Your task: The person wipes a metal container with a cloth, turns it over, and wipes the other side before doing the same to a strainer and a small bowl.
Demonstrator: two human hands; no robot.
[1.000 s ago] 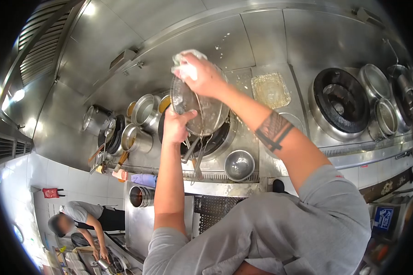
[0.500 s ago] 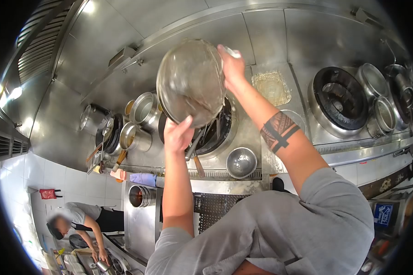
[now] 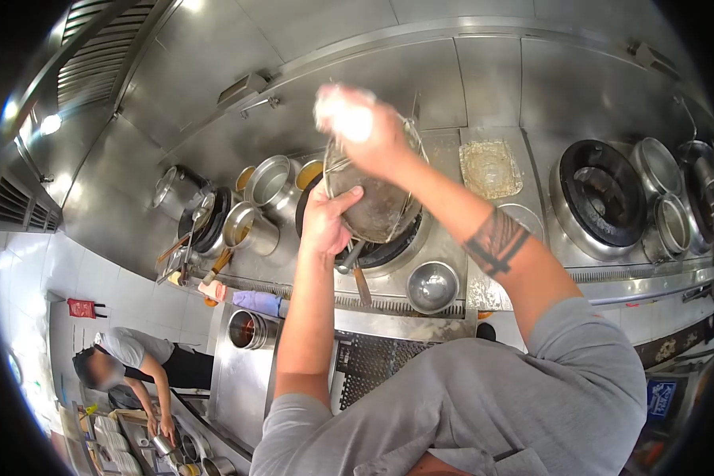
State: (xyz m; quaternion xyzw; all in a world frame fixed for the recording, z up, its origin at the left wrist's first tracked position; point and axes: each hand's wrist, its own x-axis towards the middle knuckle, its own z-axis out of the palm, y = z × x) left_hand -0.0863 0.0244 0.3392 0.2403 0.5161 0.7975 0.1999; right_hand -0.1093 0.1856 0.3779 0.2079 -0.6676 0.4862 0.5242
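Observation:
A round, greyish, see-through lid or basin (image 3: 377,202) is held up above the wok on the range. My left hand (image 3: 327,220) grips its left edge, thumb on the near face. My right hand (image 3: 373,135), blurred, is closed on a white cloth (image 3: 343,115) at the upper left of the round piece. Below, tool handles (image 3: 362,284) lean out of the dark wok (image 3: 397,252). A steel bowl (image 3: 433,287) sits to the right of them on the range front.
Steel pots (image 3: 271,181) stand at the left, and a second wok (image 3: 599,194) at the right beside more pots (image 3: 673,224). Folded cloths (image 3: 255,301) lie on the front edge. Another person (image 3: 139,357) bends over a counter at lower left.
The round piece has turned and looks narrower. My right hand, with the white cloth, has moved left across its top. The view has shifted slightly, and the other person's head has lifted a little.

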